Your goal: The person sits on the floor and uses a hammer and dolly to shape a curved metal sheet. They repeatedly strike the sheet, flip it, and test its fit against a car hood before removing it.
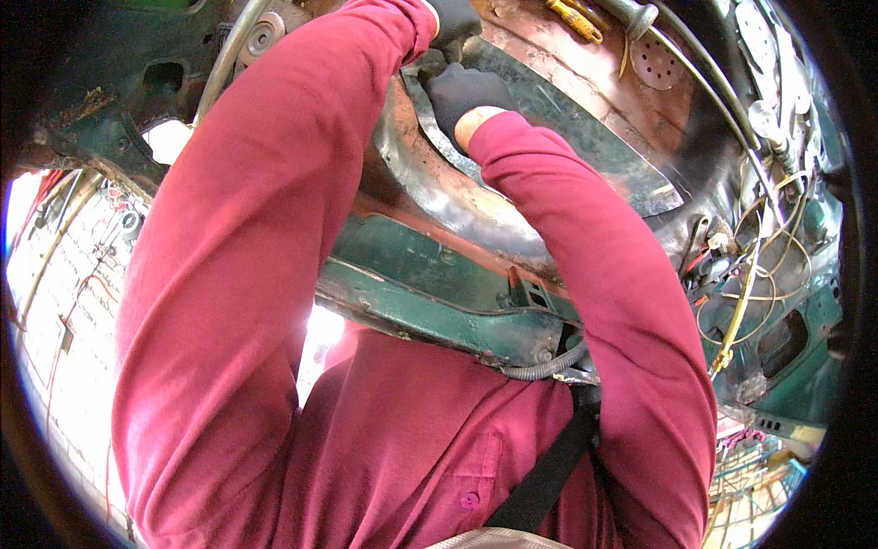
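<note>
Both my hands are in dark gloves at the top of the head view, close together. My left hand (455,20) is cut by the upper edge, its fingers curled; what they close on is hidden. Just below it, my right hand (468,91) is closed in a fist at the left end of a dark sheet-metal piece (585,119). Whatever lies inside that fist does not show. The sheet has a curved bright edge and lies in a rounded recess of a vehicle body. A worn, partly bare metal rim (448,206) curves around its near side.
A yellow-handled tool (578,18) and a perforated sanding disc (657,62) lie beyond the sheet. Loose wires (754,284) hang at the right. Nearest my body runs a green body crossmember (439,311), with a corrugated hose (549,368) beside it.
</note>
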The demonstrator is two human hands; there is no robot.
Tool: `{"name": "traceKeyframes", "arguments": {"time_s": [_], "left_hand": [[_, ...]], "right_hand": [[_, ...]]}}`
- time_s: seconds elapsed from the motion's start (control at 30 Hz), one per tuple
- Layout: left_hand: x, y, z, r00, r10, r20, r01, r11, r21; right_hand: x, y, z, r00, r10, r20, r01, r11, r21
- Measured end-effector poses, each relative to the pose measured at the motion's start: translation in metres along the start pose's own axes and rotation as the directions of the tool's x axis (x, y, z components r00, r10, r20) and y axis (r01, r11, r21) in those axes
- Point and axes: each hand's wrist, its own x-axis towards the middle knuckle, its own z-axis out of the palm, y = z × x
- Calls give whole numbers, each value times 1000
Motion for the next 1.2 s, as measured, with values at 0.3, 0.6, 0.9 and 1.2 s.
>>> {"name": "traceKeyframes", "arguments": {"time_s": [0.3,0.6,0.9,1.2], "left_hand": [[-4,6,-8,999,-10,40,11,1000,-16],[5,-9,26,995,-52,-89,53,999,5],[-9,-1,11,996,-67,-63,61,993,-99],[-21,44,-4,971,-40,-236,35,999,-23]], "right_hand": [[19,-19,6,953,289,88,-302,924,233],[-79,75,-94,976,121,179,-91,982,-167],[-382,115,-128,821,524,-228,-475,848,237],[-510,29,-28,292,871,-395,-744,467,478]]}}
